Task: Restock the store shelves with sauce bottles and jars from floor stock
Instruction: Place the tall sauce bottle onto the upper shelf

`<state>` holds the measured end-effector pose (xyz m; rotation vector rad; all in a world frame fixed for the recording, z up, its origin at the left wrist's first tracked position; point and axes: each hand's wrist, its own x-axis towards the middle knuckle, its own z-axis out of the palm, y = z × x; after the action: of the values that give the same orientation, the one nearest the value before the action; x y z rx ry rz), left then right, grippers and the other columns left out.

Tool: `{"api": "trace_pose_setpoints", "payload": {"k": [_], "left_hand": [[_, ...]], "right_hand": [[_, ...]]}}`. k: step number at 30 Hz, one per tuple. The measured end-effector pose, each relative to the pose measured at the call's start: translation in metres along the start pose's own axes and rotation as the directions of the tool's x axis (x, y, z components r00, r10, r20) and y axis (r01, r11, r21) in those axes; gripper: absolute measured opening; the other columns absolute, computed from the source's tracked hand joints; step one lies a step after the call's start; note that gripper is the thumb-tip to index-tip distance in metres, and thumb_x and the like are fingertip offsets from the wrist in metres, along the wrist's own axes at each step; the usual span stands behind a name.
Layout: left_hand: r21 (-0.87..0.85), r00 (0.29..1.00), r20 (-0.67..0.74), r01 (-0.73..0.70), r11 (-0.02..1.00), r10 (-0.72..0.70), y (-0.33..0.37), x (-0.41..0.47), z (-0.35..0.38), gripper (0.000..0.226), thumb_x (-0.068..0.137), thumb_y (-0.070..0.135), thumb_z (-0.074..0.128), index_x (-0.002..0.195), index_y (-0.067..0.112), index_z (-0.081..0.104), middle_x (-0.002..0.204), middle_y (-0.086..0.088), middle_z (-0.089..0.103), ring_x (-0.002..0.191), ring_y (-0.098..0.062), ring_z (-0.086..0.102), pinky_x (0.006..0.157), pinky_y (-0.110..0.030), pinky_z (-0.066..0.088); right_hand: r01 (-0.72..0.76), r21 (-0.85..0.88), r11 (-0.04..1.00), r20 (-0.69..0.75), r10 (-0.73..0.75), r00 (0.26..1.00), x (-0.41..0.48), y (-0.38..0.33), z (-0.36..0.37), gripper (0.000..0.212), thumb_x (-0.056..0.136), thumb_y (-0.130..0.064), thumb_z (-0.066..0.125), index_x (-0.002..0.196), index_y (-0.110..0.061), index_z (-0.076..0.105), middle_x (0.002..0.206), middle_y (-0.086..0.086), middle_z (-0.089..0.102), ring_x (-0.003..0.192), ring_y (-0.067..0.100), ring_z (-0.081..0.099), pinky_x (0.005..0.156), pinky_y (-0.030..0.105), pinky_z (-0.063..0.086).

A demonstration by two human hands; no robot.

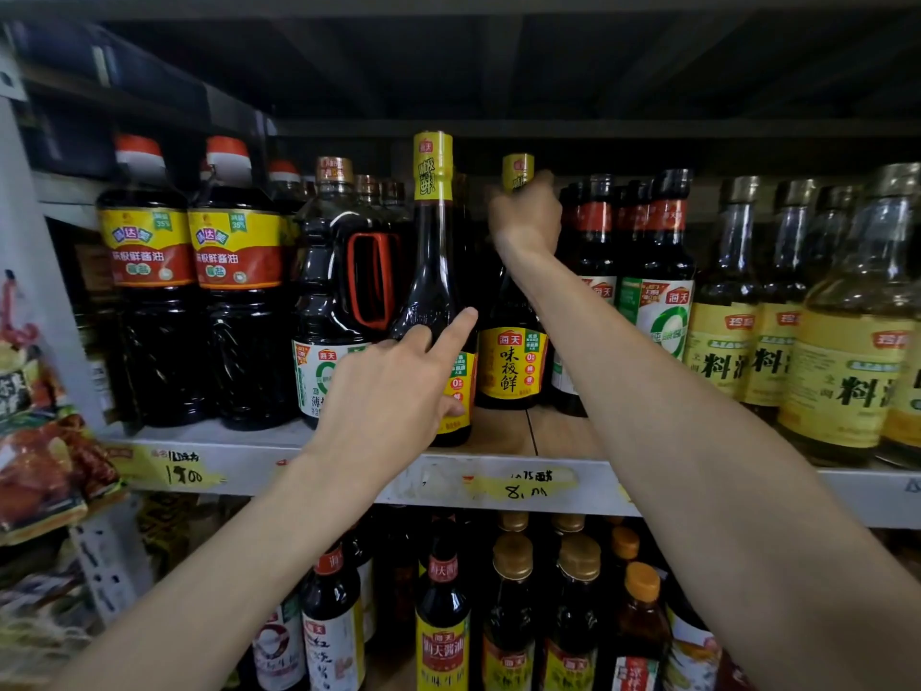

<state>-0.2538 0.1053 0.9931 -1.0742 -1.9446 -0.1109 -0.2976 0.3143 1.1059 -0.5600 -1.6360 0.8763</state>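
Head view: both bare forearms reach up and forward to the middle shelf [299, 466]. The left hand [393, 391] sits at the lower body of a tall soy sauce bottle [433, 271]. Its grip is clamped on the bottle: thumb across the front of the yellow label, index finger straight and laid up the dark glass, remaining fingers hidden behind. The right hand [523, 216] is raised higher, wrist bent, back of the hand to the camera. Its grip is closed round the neck of a second soy sauce bottle [511, 361], just under the yellow cap sleeve.

The tall soy sauce bottle holds dark liquid. It has a slim neck in a yellow sleeve and a yellow label with red and green patches low down. It is upright at the front edge of the shelf board; whether the base touches the board cannot be confirmed. The second soy sauce bottle has matching yellow trim. It stands upright, further back and just to the right, with black characters on its yellow label facing front.

Neighbours on the same shelf:
- A dark jug with a red handle [369, 281] stands just left.
- Large bottles with red and white caps [149, 291] stand beyond it.
- Dark bottles with red neck bands [658, 271] stand to the right.
- Pale cooking wine bottles [847, 341] stand at far right.

Handwritten yellow price tags [523, 483] are on the shelf lip. More bottles [443, 615] fill the lower shelf, and snack packets [40, 441] hang at left.
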Motion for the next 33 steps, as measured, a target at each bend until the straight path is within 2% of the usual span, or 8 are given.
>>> {"api": "trace_pose_setpoints", "payload": {"k": [7, 11, 15, 18, 21, 25, 29, 33], "left_hand": [[-0.136, 0.998, -0.049, 0.021, 0.991, -0.027, -0.004, -0.001, 0.008, 0.095, 0.061, 0.043, 0.087, 0.144, 0.022, 0.046, 0.076, -0.005, 0.060, 0.060, -0.027, 0.061, 0.045, -0.028, 0.037], [-0.182, 0.997, -0.067, 0.025, 0.983, -0.038, -0.006, -0.003, 0.014, 0.093, 0.067, 0.044, 0.084, 0.147, 0.028, 0.039, 0.083, -0.003, 0.063, 0.069, -0.028, 0.063, 0.050, -0.033, 0.045], [-0.402, 0.992, -0.049, 0.087, 0.912, -0.116, -0.010, -0.005, 0.016, 0.076, 0.082, 0.030, 0.075, 0.147, 0.038, 0.036, 0.084, 0.012, 0.054, 0.078, -0.020, 0.058, 0.062, -0.037, 0.051], [-0.599, 0.948, -0.121, 0.166, 0.783, -0.293, -0.030, -0.008, 0.019, 0.055, 0.084, 0.019, 0.073, 0.135, 0.032, 0.055, 0.075, 0.014, 0.050, 0.066, -0.010, 0.050, 0.064, -0.037, 0.052], [-0.556, 0.955, -0.107, 0.173, 0.813, -0.276, -0.048, -0.010, 0.022, 0.063, 0.084, 0.026, 0.073, 0.139, 0.041, 0.046, 0.078, 0.014, 0.052, 0.065, -0.006, 0.049, 0.060, -0.032, 0.047], [-0.496, 0.985, -0.058, 0.114, 0.861, -0.163, -0.056, -0.013, 0.031, 0.071, 0.084, 0.036, 0.071, 0.143, 0.051, 0.033, 0.075, 0.014, 0.049, 0.063, -0.001, 0.046, 0.053, -0.027, 0.042], [-0.569, 0.989, -0.063, 0.073, 0.819, -0.132, -0.061, -0.013, 0.037, 0.072, 0.084, 0.034, 0.072, 0.143, 0.050, 0.034, 0.073, 0.014, 0.051, 0.061, -0.001, 0.048, 0.055, -0.030, 0.047], [-0.673, 0.955, -0.211, 0.013, 0.740, -0.208, -0.037, -0.013, 0.032, 0.048, 0.085, 0.030, 0.070, 0.131, 0.028, 0.057, 0.065, 0.015, 0.044, 0.061, -0.009, 0.046, 0.058, -0.032, 0.046]], "right_hand": [[0.407, -0.240, 0.881, 0.057, -0.406, 0.912, -0.042, 0.010, -0.023, 0.086, 0.078, -0.008, 0.073, 0.149, 0.000, 0.024, 0.147, 0.021, 0.034, 0.135, 0.036, 0.038, 0.102, 0.036, 0.043], [0.553, -0.344, 0.759, 0.139, -0.541, 0.829, -0.079, 0.011, -0.054, 0.063, 0.084, -0.007, 0.063, 0.143, -0.002, 0.040, 0.145, 0.018, 0.038, 0.135, 0.032, 0.036, 0.106, 0.031, 0.037], [0.447, -0.227, 0.865, 0.460, -0.309, 0.832, -0.120, 0.022, -0.083, 0.038, 0.093, -0.032, 0.060, 0.128, -0.016, 0.063, 0.125, 0.006, 0.066, 0.115, 0.022, 0.060, 0.094, 0.030, 0.047], [0.356, -0.205, 0.912, 0.585, -0.178, 0.791, -0.146, 0.033, -0.087, 0.069, 0.089, -0.048, 0.065, 0.148, -0.020, 0.041, 0.131, 0.005, 0.064, 0.108, 0.017, 0.064, 0.084, 0.025, 0.049], [0.345, -0.238, 0.908, 0.569, -0.157, 0.807, -0.156, 0.040, -0.075, 0.087, 0.085, -0.043, 0.072, 0.155, -0.024, 0.024, 0.123, 0.002, 0.067, 0.101, 0.015, 0.065, 0.063, 0.009, 0.038], [0.297, -0.200, 0.934, 0.549, -0.145, 0.823, -0.152, 0.042, -0.068, 0.090, 0.082, -0.034, 0.077, 0.154, -0.024, 0.024, 0.135, 0.001, 0.060, 0.122, 0.014, 0.055, 0.081, 0.012, 0.038], [0.282, -0.194, 0.940, 0.526, -0.143, 0.838, -0.153, 0.044, -0.068, 0.089, 0.082, -0.032, 0.078, 0.154, -0.025, 0.026, 0.139, 0.001, 0.057, 0.124, 0.014, 0.054, 0.072, -0.002, 0.034], [0.257, -0.170, 0.951, 0.465, -0.152, 0.872, -0.175, 0.040, -0.078, 0.081, 0.086, -0.036, 0.073, 0.153, -0.025, 0.029, 0.138, 0.003, 0.057, 0.112, 0.014, 0.062, 0.091, 0.026, 0.051]]}}
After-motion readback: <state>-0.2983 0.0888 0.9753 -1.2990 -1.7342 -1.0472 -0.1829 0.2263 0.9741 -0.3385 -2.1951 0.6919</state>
